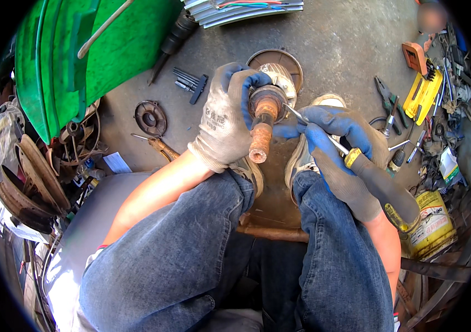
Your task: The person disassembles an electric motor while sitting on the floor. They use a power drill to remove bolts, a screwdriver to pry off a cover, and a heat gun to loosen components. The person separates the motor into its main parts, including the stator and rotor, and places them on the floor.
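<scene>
My left hand (pixel 225 117), in a grey-and-blue work glove, is closed around a motor rotor (pixel 277 76). The rotor's rusty shaft (pixel 262 135) points toward me, with a dark ring-shaped collar (pixel 267 99) around its upper part. My right hand (pixel 341 145), gloved alike, is closed around a screwdriver's metal blade. That screwdriver (pixel 382 185) has a thick grey-and-yellow handle slanting down to the right. Its tip lies at the collar's right edge; whether it touches is hard to tell. Beyond the rotor, a round rusty metal cover (pixel 300 67) lies on the floor, partly hidden.
On the floor at left are a spoked metal end cover (pixel 151 118), a hex key set (pixel 190 83) and a green plastic bin (pixel 116 50). Pliers (pixel 386 99), a yellow tool holder (pixel 423 95), a yellow can (pixel 433 224) and several loose tools crowd the right.
</scene>
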The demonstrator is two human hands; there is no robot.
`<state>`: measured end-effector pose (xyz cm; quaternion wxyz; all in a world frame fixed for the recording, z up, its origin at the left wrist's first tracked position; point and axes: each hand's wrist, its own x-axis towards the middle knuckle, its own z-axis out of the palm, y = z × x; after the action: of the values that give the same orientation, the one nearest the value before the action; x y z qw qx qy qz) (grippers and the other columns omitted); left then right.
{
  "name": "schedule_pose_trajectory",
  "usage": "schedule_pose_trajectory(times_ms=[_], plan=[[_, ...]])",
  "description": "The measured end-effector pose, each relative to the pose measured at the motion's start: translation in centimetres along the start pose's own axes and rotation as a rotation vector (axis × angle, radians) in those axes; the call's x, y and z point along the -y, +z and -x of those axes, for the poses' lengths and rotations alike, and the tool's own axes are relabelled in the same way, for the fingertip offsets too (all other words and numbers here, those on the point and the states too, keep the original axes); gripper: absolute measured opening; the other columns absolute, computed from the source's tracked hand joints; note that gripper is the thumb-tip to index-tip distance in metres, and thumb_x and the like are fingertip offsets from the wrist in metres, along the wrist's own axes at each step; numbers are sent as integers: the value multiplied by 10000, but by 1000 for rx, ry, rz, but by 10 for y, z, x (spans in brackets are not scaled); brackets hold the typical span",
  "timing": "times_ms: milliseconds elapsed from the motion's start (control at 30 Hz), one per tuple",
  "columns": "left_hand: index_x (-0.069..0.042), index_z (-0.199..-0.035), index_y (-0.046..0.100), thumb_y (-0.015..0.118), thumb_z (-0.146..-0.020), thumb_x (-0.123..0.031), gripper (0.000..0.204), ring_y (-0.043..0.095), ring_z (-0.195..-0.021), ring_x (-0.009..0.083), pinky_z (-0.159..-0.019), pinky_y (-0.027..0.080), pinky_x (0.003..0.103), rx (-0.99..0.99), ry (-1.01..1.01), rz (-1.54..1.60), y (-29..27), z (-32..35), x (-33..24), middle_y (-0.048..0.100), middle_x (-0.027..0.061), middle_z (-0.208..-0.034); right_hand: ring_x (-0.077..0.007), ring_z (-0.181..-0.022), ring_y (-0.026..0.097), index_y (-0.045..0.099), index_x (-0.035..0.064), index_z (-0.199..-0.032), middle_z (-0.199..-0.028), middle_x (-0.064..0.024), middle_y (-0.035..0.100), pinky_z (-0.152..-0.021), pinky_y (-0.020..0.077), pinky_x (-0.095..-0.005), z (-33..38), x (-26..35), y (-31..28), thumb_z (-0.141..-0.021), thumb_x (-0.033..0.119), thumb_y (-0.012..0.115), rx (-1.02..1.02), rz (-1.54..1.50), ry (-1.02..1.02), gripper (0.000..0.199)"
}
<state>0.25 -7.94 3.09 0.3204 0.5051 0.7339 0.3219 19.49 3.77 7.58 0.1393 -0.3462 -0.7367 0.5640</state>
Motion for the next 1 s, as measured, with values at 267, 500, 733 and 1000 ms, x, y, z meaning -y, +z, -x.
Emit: schedule_pose_trajectory(times_ms=[267,500,733,1000], plan=[[-136,-1309,606,930,-619,-230,768,543,-1182,318,-995,487,419,249,76,-6,-33,-15,-3,518,143,-1272,-215,-851,728,718,44,-1051,-965,-97,729,-748,574,-310,-4,-4,10,-722,16,774,-94,-74,-33,335],[-111,-1216,610,935,-595,-296,725,624,-1050,305,-858,561,408,10,71,-5,-12,-3,1,542,137,-1187,-211,-797,727,716,29,-1043,-922,-104,728,-724,571,-300,-5,-4,12,-735,22,770,-120,-65,-53,313],[-61,-1280,553,956,-587,-280,831,600,-1094,281,-914,534,379,12,-19,-33,-9,2,-5,531,146,-1238,-203,-792,726,713,25,-1039,-901,-107,724,-717,571,-301,-1,4,7,-741,38,772,-61,-29,23,304],[-119,-1342,563,926,-621,-247,817,580,-1123,329,-966,503,428,251,127,-81,-32,-13,-3,511,162,-1251,-212,-805,728,712,16,-975,-915,-105,727,-709,569,-292,1,6,15,-759,27,769,-190,-289,152,223]])
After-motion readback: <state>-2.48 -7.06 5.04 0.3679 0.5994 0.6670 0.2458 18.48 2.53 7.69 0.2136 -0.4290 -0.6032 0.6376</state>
